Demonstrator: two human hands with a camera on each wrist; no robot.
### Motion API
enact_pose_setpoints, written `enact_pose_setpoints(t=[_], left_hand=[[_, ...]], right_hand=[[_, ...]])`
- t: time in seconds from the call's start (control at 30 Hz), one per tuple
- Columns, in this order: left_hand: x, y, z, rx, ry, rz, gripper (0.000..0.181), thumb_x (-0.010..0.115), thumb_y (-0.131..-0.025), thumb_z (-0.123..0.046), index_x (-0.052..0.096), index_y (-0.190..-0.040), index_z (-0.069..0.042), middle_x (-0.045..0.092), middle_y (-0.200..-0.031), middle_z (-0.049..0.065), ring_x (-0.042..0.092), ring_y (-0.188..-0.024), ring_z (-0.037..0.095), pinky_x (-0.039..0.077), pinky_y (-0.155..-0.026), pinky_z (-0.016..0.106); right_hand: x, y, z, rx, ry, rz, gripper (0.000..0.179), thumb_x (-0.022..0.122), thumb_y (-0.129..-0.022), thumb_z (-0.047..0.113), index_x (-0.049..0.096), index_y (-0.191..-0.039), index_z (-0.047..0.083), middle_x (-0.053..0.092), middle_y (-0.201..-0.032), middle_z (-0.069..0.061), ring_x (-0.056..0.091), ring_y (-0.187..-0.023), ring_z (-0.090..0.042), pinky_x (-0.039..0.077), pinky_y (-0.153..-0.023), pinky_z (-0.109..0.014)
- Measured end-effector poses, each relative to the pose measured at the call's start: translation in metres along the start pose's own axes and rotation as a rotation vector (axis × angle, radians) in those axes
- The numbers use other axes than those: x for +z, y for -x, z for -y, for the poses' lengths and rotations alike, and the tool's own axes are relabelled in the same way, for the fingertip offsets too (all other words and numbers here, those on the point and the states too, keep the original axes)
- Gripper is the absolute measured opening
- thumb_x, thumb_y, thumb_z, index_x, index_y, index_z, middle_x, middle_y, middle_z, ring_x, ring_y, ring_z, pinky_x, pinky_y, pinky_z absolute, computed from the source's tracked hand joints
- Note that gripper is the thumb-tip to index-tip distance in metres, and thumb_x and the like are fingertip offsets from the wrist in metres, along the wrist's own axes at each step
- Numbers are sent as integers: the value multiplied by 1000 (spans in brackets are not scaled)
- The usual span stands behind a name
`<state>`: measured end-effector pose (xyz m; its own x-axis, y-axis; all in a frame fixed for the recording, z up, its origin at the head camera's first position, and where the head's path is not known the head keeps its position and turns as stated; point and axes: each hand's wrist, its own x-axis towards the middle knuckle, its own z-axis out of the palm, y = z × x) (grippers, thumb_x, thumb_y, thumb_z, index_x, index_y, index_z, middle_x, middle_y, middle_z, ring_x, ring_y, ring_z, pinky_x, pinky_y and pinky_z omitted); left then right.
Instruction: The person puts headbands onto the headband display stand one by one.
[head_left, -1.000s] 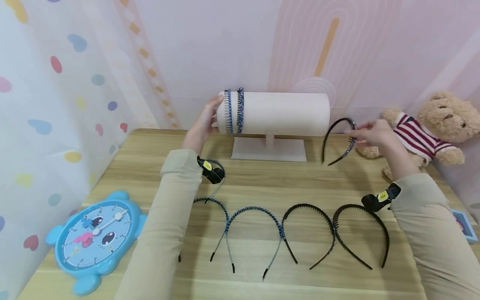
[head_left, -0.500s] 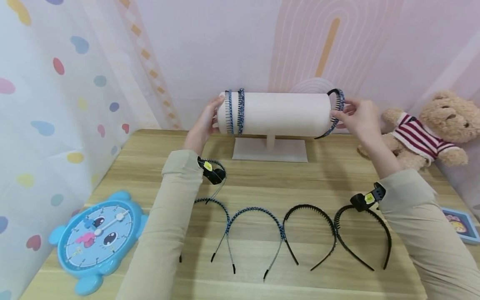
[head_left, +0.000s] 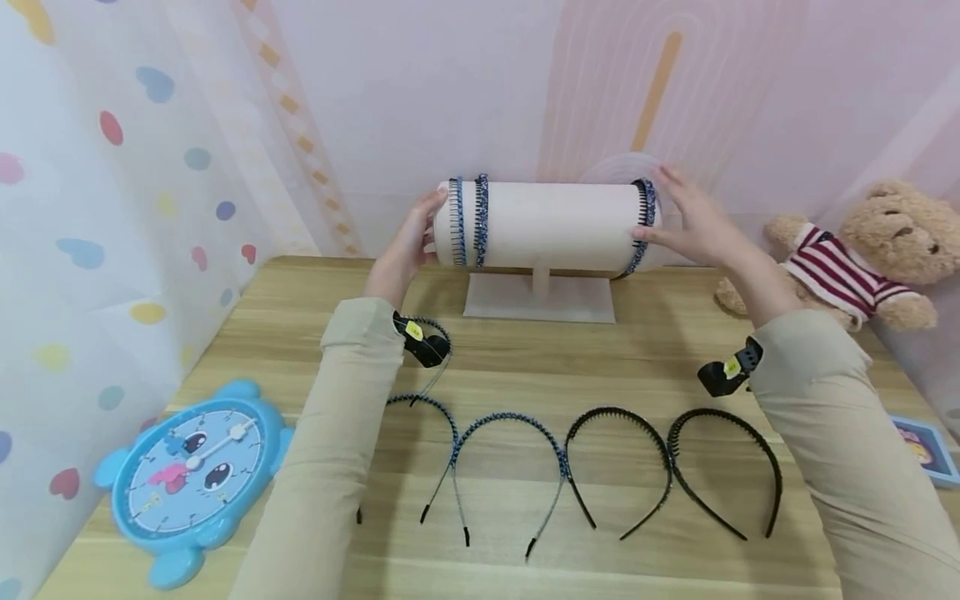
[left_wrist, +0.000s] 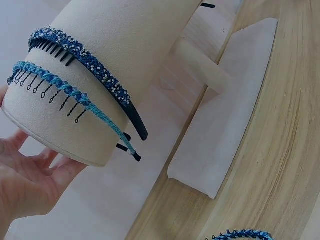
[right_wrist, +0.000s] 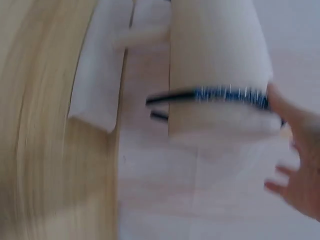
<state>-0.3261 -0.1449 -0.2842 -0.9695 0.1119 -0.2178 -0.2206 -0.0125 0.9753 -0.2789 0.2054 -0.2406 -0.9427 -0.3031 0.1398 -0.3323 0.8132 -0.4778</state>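
Observation:
A white cylindrical headband stand (head_left: 562,225) lies horizontally on its post and flat base. My left hand (head_left: 408,246) rests its fingers against the left end; the fingertips are hidden behind the rim in the left wrist view. Near that end sit a braided blue headband (left_wrist: 55,82) and a blue beaded headband (left_wrist: 82,57), both with black comb teeth. Another beaded headband (right_wrist: 220,94) is around the right end, its two black tips sticking out past the cylinder. My right hand (head_left: 697,217) touches this band with the thumb, the other fingers spread and raised apart from it.
Along the table's front lie braided blue headbands (head_left: 510,417) and black toothed headbands (head_left: 618,412). Another blue headband (head_left: 442,333) lies partly under the left wrist camera. A blue toy clock (head_left: 195,475) is left, a teddy bear (head_left: 847,258) right, beside a small blue frame (head_left: 930,450).
My right hand has brought the beaded headband left and up from beside the stand onto its right end, then loosened its fingers from it. The left hand stays at the left end.

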Motion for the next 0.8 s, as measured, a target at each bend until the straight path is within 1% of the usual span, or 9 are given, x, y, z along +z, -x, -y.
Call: enact_pose_setpoints(t=[0.1, 0.13, 0.23, 0.3, 0.37, 0.43, 0.5, 0.63, 0.8], left_hand=[[-4, 0, -1, 1, -9, -5, 57, 42, -89, -54, 23, -141, -37, 28, -145, 4, 30, -127, 21, 31, -103, 42], [-4, 0, -1, 2, -8, -11, 57, 42, -89, -54, 24, -141, -37, 30, -144, 4, 31, -125, 20, 32, -102, 42], [-3, 0, -1, 7, -23, -12, 57, 40, -90, -53, 22, -142, -36, 31, -143, 4, 32, -124, 20, 33, -101, 42], [-2, 1, -1, 9, -20, -13, 58, 40, -90, -53, 22, -142, -34, 31, -143, 6, 33, -122, 20, 33, -101, 42], [0, 2, -1, 8, -17, -8, 58, 39, -91, -52, 20, -143, -34, 30, -143, 6, 32, -123, 21, 33, -101, 42], [0, 2, -1, 8, -10, -10, 58, 38, -91, -51, 19, -143, -33, 29, -144, 6, 32, -123, 21, 33, -101, 42], [0, 2, -1, 9, -8, -21, 59, 39, -91, -51, 19, -144, -34, 29, -143, 6, 32, -122, 21, 34, -100, 42], [1, 2, -1, 12, -18, -28, 59, 39, -90, -52, 20, -143, -34, 30, -143, 5, 33, -121, 20, 34, -99, 41], [2, -3, -1, 18, 4, -12, 59, 41, -90, -52, 22, -142, -33, 33, -143, 5, 33, -124, 21, 33, -101, 43]], right_hand=[[-1, -7, -4, -59, -48, 80, 81, 61, -86, 34, 13, -147, 8, 9, -153, -19, 6, -139, -40, 8, -111, -58], [-1, -9, -4, -63, -62, 88, 82, 63, -85, 34, 16, -146, 7, 11, -152, -20, 8, -139, -40, 9, -111, -57], [1, -15, -1, -95, -102, 77, 82, 71, -79, 26, 23, -140, -2, 16, -150, -25, 12, -138, -41, 9, -112, -53], [1, -19, 4, -120, -83, 72, 84, 75, -75, 22, 25, -135, -7, 21, -147, -27, 16, -137, -42, 11, -113, -51], [2, -23, 9, -141, -25, 68, 84, 78, -71, 22, 27, -131, -10, 27, -143, -29, 21, -135, -42, 14, -112, -50], [2, -27, 16, -159, 54, 69, 86, 80, -69, 25, 29, -130, -9, 35, -139, -28, 27, -132, -42, 19, -111, -50], [2, -31, 21, -166, 102, 76, 87, 80, -68, 28, 31, -130, -8, 37, -138, -27, 29, -131, -41, 21, -110, -49], [7, -38, 30, -182, 121, 80, 86, 81, -67, 29, 33, -128, -7, 40, -136, -26, 32, -129, -40, 23, -110, -48], [17, -47, 39, -185, 145, 64, 87, 81, -66, 33, 34, -129, -6, 41, -136, -25, 35, -129, -39, 24, -110, -47]])
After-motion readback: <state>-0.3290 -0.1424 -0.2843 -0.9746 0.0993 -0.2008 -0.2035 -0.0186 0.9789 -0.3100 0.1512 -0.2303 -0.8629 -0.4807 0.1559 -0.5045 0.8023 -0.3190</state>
